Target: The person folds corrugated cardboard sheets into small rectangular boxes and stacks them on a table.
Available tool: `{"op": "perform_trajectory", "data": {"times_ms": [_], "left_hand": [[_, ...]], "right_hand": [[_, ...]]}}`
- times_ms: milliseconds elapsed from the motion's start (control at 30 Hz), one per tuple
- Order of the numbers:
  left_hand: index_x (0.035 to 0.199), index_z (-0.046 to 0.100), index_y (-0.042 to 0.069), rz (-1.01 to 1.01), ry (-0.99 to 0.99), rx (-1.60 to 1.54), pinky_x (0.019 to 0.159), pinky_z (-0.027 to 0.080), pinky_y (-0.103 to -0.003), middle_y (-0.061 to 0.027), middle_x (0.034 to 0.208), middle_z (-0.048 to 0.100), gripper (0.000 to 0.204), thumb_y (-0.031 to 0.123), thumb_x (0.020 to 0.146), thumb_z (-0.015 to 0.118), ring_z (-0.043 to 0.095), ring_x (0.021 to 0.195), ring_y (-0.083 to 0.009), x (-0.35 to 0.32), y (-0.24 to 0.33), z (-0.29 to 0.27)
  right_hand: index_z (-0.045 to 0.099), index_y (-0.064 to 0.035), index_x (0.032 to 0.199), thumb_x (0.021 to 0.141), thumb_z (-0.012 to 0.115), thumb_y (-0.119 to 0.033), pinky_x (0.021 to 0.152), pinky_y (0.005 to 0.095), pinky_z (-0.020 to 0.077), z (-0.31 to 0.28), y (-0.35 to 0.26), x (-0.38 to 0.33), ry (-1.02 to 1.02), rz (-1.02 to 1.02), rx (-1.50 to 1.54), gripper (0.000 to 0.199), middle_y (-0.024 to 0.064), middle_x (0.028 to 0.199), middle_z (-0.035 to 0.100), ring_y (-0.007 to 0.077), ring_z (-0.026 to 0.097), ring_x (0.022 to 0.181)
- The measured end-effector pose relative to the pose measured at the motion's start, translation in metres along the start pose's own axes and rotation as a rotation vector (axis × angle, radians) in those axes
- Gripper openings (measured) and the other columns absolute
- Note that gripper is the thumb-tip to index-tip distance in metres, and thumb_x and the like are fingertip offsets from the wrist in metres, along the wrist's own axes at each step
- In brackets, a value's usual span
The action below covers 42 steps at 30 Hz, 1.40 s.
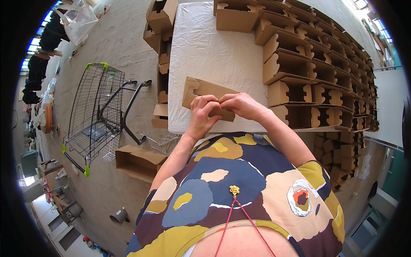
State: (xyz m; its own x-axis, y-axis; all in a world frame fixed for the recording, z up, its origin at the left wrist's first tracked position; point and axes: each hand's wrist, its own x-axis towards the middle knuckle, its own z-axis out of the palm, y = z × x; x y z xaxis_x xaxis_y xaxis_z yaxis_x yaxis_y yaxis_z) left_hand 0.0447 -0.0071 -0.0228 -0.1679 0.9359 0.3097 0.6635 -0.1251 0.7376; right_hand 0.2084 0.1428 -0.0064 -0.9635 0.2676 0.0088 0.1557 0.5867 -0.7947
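A brown cardboard box piece point(189, 92) lies at a slant near the front of the white-covered table, with a notched cutout along it. My left hand point(202, 115) is closed on its near side, thumb and fingers pinched around the edge. My right hand point(243, 106) pinches the same piece further right, its fingertips almost meeting those of my left hand. The fingers cover the middle of the piece, so the fold there is hidden.
Rows of open cardboard boxes point(295, 68) are stacked along the table's right side. More boxes point(162, 17) line its left edge. White cloth point(201, 43) covers the table. On the floor at left are a wire shopping cart point(92, 107) and an open box point(139, 162).
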Motion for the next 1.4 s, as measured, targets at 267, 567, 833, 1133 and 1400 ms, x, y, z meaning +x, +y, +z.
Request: {"op": "perform_trajectory", "data": {"times_ms": [267,567,833,1133,1400], "left_hand": [[0.099,0.067,0.014,0.007,-0.01,0.014,0.099,0.036,-0.042,-0.0016,0.109,0.061,0.039,0.013,0.065,0.084,0.052,0.111,-0.0271,-0.005,-0.007,0.004],[0.099,0.068,0.015,0.011,-0.032,0.035,0.1,0.035,-0.042,-0.0023,0.108,0.06,0.038,0.017,0.065,0.086,0.051,0.11,-0.0271,-0.003,-0.005,0.004],[0.094,0.07,0.014,-0.006,-0.014,0.085,0.099,0.034,-0.043,-0.0023,0.105,0.058,0.031,0.025,0.069,0.085,0.05,0.106,-0.0261,0.001,-0.004,0.007],[0.076,0.068,0.01,-0.052,-0.031,0.158,0.096,0.034,-0.041,-0.0034,0.097,0.057,0.021,0.025,0.074,0.081,0.051,0.098,-0.0254,0.011,-0.001,0.009],[0.076,0.066,0.01,-0.086,-0.035,0.175,0.097,0.034,-0.041,-0.0035,0.095,0.057,0.017,0.022,0.076,0.079,0.052,0.098,-0.0253,0.011,-0.002,0.012]], "right_hand": [[0.07,-0.0103,0.106,0.087,0.061,-0.006,0.078,0.0408,0.0539,-0.011,-0.009,0.016,-0.316,0.013,-0.227,0.021,0.009,0.104,0.07,0.0327,0.067,0.094],[0.07,-0.0109,0.101,0.084,0.063,-0.007,0.076,0.0411,0.053,-0.005,0.002,0.016,-0.338,-0.02,-0.264,0.018,0.0089,0.105,0.062,0.0326,0.065,0.092],[0.069,-0.0089,0.095,0.081,0.064,-0.006,0.075,0.0419,0.0519,-0.011,0.003,0.011,-0.28,-0.003,-0.206,0.015,0.0095,0.094,0.064,0.0319,0.064,0.089],[0.068,-0.0042,0.094,0.082,0.065,-0.005,0.08,0.0429,0.0524,-0.012,0.007,-0.003,-0.159,0.043,-0.135,0.012,0.0123,0.092,0.068,0.0343,0.065,0.091],[0.067,-0.0029,0.093,0.081,0.069,-0.002,0.078,0.042,0.0533,-0.017,0.0,-0.006,-0.136,0.042,-0.11,0.013,0.0118,0.092,0.067,0.0338,0.065,0.089]]}}
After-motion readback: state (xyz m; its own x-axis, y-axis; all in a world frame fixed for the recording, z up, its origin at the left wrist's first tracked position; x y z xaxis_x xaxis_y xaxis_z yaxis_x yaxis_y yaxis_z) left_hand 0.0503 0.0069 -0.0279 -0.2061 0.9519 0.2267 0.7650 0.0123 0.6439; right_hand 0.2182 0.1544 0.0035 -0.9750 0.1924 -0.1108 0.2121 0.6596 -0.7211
